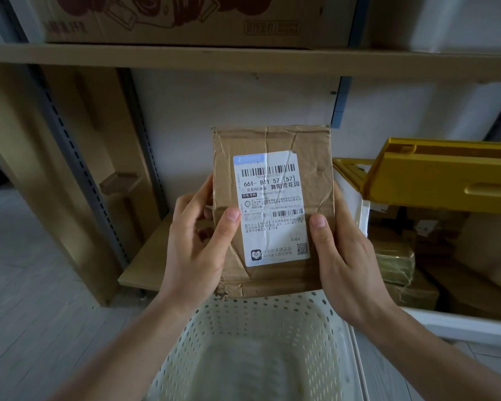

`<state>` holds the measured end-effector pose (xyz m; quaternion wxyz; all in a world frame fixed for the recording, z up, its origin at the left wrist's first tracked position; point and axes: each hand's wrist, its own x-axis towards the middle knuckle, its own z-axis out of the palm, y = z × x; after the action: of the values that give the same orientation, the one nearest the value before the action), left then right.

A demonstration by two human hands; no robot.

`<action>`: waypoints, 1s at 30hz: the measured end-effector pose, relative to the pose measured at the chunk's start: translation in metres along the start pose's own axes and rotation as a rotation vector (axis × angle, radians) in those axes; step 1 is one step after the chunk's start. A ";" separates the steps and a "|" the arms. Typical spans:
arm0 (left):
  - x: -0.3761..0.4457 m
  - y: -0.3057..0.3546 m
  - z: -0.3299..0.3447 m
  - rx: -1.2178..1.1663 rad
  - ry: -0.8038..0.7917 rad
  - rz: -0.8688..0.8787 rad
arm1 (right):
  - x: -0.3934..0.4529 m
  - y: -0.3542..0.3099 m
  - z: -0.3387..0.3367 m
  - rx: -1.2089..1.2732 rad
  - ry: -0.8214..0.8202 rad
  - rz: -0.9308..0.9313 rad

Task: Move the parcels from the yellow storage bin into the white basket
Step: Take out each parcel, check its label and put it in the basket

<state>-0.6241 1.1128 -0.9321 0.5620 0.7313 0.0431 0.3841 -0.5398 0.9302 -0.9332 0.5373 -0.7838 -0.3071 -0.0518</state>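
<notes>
Nearest you, the white basket sits low in the middle of your view, its perforated walls curving up toward the parcel's bottom edge. Above it you hold one parcel upright between both hands, its long axis running top to bottom and its labelled face turned toward you. It is a flat brown cardboard packet, creased and wrapped in clear tape, with a frayed lower left corner. A white shipping label covers much of the front, printed right way up, with a barcode near its top, lines of text in the middle and a small QR code at its lower right. Your left hand grips the parcel's left edge, thumb pressed on the front beside the label and fingers curled round behind. Your right hand grips the right edge the same way, thumb on the front near the label's right margin. The hands are apart, with the parcel's width between them, both on its lower half. To your right, just beyond the right hand, the yellow bin stands on a shelf with more brown parcels inside it. Behind the held parcel is a pale wall between metal shelf uprights, and overhead a wooden shelf carries a large printed carton.
</notes>
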 end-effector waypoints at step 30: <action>-0.001 -0.022 -0.006 -0.009 -0.019 -0.072 | 0.001 0.004 0.002 0.182 -0.001 0.088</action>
<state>-0.6205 1.1254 -0.9504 0.5793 0.7303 0.0622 0.3567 -0.5371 0.9315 -0.9370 0.6078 -0.7445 -0.2762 0.0001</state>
